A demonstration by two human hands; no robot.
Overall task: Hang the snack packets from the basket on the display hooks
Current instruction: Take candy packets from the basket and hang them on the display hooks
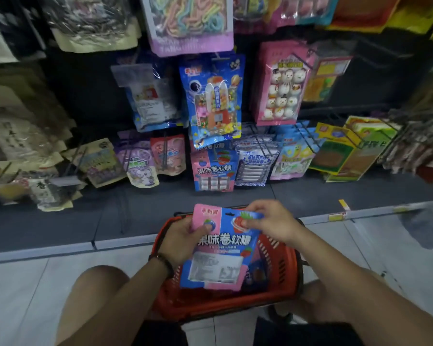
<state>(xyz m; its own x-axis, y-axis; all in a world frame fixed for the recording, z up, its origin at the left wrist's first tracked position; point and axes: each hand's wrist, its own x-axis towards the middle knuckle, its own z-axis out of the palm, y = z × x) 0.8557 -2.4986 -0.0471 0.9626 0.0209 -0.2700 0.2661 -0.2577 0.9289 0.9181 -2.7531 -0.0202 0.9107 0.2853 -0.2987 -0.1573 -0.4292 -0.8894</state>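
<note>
Left hand (183,239), right hand (273,221) pinch packet (220,258) (top pointing away).

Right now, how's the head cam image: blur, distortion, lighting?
Head view: centre sharp, print on the held packet readable; left bags and far right of frame smeared; wide-angle bends the shelf edge; shelf back dim, floor brighter, no strong glare.

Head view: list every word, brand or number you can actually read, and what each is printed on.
"果味卷软糖": on the held packet, gripped by the left hand and right hand.
"果味卷软糖": on the matching hanging packet on the display.
Too blurred or small to read: the held packet's white label and brand mark, the other packets, the yellow shelf tags.
</note>
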